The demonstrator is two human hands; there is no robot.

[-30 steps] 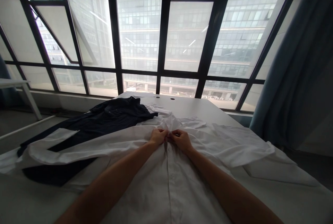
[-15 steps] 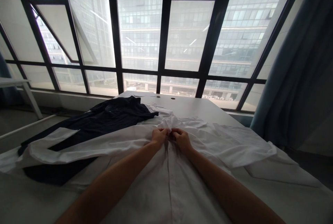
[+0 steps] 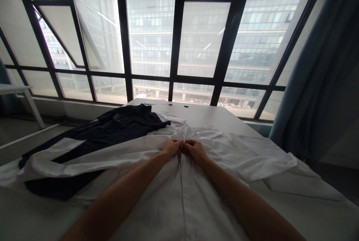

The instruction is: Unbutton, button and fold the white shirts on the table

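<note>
A white button-front shirt (image 3: 168,196) lies spread over the table, its placket running straight toward me and its sleeves out to both sides. At the upper part of the placket, my left hand (image 3: 172,147) pinches the fabric between thumb and fingers. Close against it, my right hand (image 3: 195,149) is closed on the same edge from the other side. The fingertips nearly meet, and whatever small piece is between them is hidden. Small buttons show faintly down the placket below the hands. Cloth bunches up just beyond the fingers.
A dark navy shirt (image 3: 120,125) lies to the left, partly under the white sleeve. More white cloth (image 3: 260,155) is spread at the right. The white table (image 3: 207,112) reaches the window, with two round holes at its far end. A blue curtain (image 3: 305,73) hangs at right.
Both hands stay at the same spot on the placket. The fingers have shifted slightly, the right ones curling a little closer over the fabric edge.
</note>
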